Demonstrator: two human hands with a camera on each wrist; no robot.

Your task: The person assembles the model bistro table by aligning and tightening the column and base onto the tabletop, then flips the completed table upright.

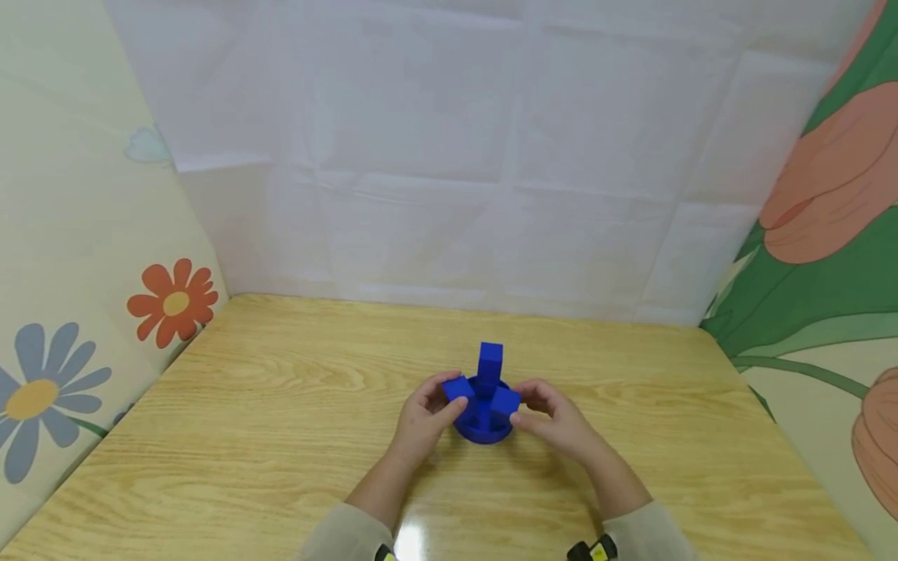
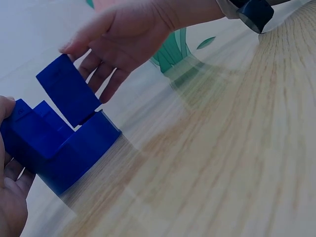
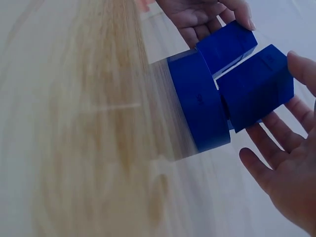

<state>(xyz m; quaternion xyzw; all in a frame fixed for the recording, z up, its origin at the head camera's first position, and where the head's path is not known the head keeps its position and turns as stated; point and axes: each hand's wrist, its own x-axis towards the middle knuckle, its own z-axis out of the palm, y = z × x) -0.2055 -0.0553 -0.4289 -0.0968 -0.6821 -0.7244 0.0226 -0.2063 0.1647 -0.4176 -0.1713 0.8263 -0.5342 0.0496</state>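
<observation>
On the table sits a shallow round blue base (image 1: pixel 484 437) with low walls. A tall blue block (image 1: pixel 490 363) stands upright at its far side. My left hand (image 1: pixel 418 427) pinches the left blue block (image 1: pixel 459 389) between thumb and fingers. The right blue block (image 1: pixel 506 401) is pinched by my right hand (image 1: pixel 563 430). In the right wrist view, this right block (image 3: pixel 259 86) leans outward at the rim of the base (image 3: pixel 200 103). Whether either held block is fixed to the base I cannot tell.
A wood-grain table (image 1: pixel 295 374) lies under everything. White sheeting (image 1: pixel 449 156) hangs behind its far edge, with flower-patterned panels on the left (image 1: pixel 70 234) and right (image 1: pixel 828 312). A dark band (image 2: pixel 254 15) is on the right wrist.
</observation>
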